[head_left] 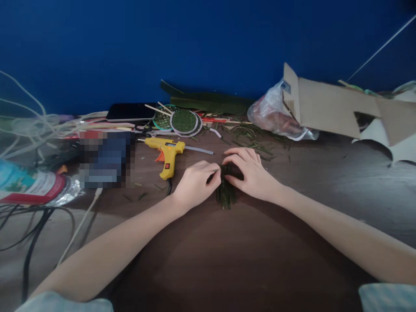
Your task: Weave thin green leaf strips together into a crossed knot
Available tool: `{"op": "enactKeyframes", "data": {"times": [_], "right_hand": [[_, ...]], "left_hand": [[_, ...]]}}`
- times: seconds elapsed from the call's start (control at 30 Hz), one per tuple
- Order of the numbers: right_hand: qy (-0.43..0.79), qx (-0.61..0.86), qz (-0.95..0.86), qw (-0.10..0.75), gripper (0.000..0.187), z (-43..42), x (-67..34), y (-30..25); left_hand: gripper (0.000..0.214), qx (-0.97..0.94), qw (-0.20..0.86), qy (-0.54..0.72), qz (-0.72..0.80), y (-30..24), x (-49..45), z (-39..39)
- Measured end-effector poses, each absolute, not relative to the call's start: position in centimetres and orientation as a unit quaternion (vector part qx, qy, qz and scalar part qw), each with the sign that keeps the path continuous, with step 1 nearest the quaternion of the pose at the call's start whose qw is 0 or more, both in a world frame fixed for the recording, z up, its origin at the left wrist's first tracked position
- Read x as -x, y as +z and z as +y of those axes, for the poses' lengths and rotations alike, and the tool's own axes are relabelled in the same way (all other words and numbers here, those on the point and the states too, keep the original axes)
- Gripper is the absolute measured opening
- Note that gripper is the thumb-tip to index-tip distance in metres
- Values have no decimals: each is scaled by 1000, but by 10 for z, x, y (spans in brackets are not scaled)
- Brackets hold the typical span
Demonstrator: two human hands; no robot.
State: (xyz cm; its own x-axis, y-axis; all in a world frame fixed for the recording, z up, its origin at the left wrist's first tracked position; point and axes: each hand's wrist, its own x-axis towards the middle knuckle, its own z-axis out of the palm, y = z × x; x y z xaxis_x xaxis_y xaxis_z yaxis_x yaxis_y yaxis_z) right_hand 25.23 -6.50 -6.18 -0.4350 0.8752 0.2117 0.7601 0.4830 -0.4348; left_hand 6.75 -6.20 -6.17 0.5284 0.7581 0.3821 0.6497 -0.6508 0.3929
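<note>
A small bundle of dark green leaf strips hangs fringe-down between my two hands, over the brown tabletop. My left hand pinches its left edge with thumb and finger. From the other side my right hand curls around the bundle, thumb below and fingers above. The inner part of the bundle is dark and partly hidden by my fingers. Just left of my left hand lies a yellow hot glue gun with an orange trigger and a glue stick protruding from its rear.
A plastic bottle, a blurred-out device and cables lie at left. Behind are a black phone, round green discs and long leaves. A plastic bag and cut cardboard stand back right.
</note>
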Motion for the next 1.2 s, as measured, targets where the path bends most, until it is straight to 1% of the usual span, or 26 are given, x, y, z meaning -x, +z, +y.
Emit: {"op": "enactKeyframes", "data": {"times": [0.37, 0.77, 0.93, 1.03, 1.2], "right_hand": [[149, 487, -833, 216, 23, -63, -253, -64], [166, 485, -831, 218, 23, -62, -254, -64], [171, 488, -831, 206, 23, -62, -253, -62], [172, 493, -828, 203, 22, -62, -253, -61], [178, 498, -825, 199, 15, -62, -253, -61]], "left_hand": [[21, -869, 93, 271, 404, -61, -68, -62], [22, -866, 98, 268, 410, -61, -69, -62], [21, -864, 102, 261, 418, -61, -68, -63], [20, -864, 103, 262, 417, -61, -68, -63], [21, -862, 98, 270, 418, -61, -69, -62]]}}
